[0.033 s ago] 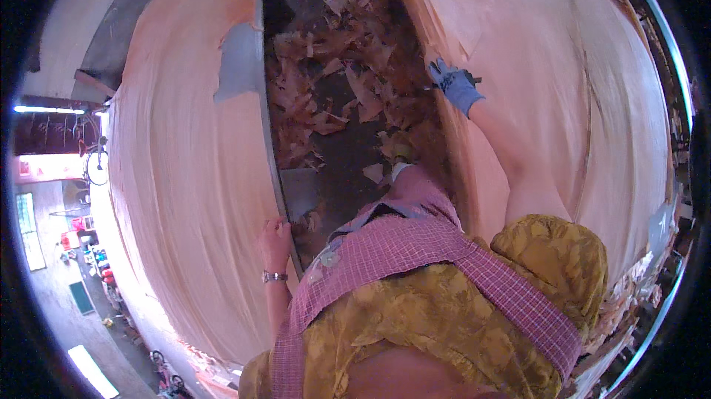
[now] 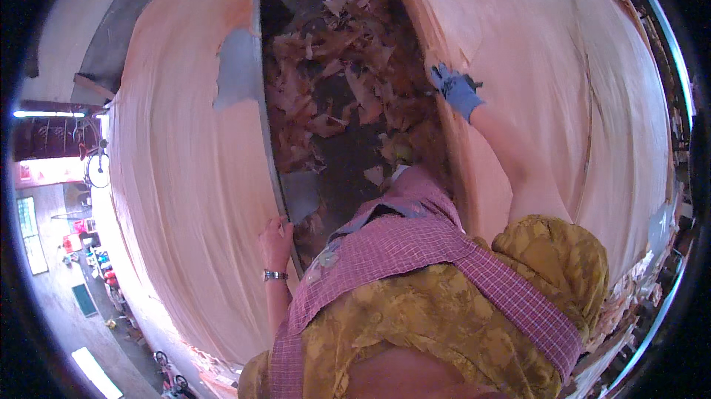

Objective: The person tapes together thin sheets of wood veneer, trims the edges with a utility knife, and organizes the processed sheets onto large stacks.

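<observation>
Two tall stacks of thin pale wood veneer sheets stand on either side of me, the left stack (image 2: 185,177) and the right stack (image 2: 541,51). My left hand (image 2: 276,242) is bare, with a metal watch (image 2: 275,275) at the wrist. It rests on the inner edge of the left stack, fingers loosely bent and holding nothing. In a blue-grey glove, my right hand (image 2: 458,90) lies at the inner edge of the right stack. Its fingers are closed round a small dark-handled tool (image 2: 476,84), mostly hidden by the glove.
Torn veneer scraps (image 2: 326,51) litter the dark floor of the narrow gap between the stacks. A grey patch (image 2: 237,69) shows on the left stack. Far left are a bicycle (image 2: 97,169) and a green board (image 2: 84,300). More ragged scraps (image 2: 622,310) lie at the lower right.
My gloved right hand has turned slightly and shifted a little along the right stack's edge. The left hand stays almost where it was.
</observation>
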`<state>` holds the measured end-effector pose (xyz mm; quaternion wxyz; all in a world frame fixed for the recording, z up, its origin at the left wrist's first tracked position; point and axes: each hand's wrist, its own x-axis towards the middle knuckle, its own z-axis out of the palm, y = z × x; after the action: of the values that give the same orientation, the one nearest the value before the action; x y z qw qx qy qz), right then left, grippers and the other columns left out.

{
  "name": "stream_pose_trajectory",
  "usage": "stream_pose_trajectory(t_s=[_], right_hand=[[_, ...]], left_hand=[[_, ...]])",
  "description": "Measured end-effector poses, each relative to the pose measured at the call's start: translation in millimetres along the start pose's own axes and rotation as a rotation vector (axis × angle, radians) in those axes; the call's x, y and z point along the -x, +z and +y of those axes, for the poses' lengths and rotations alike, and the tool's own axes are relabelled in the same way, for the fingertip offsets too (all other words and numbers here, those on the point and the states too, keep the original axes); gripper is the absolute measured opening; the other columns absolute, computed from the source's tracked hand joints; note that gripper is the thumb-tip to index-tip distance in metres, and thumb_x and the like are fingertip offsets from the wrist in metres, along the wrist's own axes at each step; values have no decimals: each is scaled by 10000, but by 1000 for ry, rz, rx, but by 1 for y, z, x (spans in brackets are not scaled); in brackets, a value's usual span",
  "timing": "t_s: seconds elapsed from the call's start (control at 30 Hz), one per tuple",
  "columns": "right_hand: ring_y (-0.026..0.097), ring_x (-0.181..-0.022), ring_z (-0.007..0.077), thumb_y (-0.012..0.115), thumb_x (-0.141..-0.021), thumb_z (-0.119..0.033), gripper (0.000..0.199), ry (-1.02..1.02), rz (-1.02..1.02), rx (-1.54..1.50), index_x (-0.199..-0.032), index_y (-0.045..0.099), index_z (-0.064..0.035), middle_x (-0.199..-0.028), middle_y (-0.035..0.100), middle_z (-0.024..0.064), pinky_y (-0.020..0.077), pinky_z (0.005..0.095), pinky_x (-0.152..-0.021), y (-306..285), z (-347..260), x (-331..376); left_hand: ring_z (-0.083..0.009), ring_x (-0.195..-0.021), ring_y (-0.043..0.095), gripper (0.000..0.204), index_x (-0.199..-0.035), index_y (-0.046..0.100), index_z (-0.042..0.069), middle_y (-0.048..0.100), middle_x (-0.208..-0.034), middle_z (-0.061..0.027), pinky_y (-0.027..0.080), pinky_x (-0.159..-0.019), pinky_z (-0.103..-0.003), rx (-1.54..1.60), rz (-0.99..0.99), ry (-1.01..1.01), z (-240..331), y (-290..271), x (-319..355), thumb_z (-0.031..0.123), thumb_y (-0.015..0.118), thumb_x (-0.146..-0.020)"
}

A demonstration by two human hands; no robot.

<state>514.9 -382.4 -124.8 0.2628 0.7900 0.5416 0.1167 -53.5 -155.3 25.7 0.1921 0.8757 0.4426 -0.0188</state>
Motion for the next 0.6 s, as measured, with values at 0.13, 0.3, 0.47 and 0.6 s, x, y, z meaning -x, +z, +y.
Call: stream_pose_trajectory(t_s=[0.13, 0.3, 0.47, 0.6], right_hand=[[633, -904, 231, 552, -861, -159, 609, -59, -192, -87, -1432, 366, -63, -1178, 553, 112, 538, 368, -655, -60, 14, -18], [646, -846, 272, 535, -869, -139, 388, -95, -135, -490, -1252, 499, -97, -1016, 582, 104, 542, 423, -617, -10, 34, -17], [662, -815, 292, 517, -887, -165, 190, 42, -204, -725, -1072, 554, -137, -904, 631, 117, 527, 456, -560, -22, 55, -40], [669, -764, 286, 518, -902, -194, 135, 41, -351, -823, -1024, 562, -158, -868, 646, 107, 524, 449, -553, -21, 67, -56]], left_hand=[[-277, -973, 630, 275, -1062, 672, 108, 670, -1037, -84, 424, -905, -430, -67, -27, 39, 48, -34, -70, 273, 635, -846], [-268, -996, 617, 289, -1075, 662, 113, 658, -1052, -83, 397, -940, -435, -14, -158, 43, 102, -54, -180, 276, 640, -838], [-298, -974, 621, 274, -1052, 667, 90, 660, -1025, -97, 447, -883, -437, -69, -185, 276, 132, -55, -290, 265, 645, -843], [-271, -998, 611, 291, -1068, 665, 119, 652, -1044, -71, 415, -912, -447, -97, -283, 412, 166, -36, -420, 303, 615, -849]])
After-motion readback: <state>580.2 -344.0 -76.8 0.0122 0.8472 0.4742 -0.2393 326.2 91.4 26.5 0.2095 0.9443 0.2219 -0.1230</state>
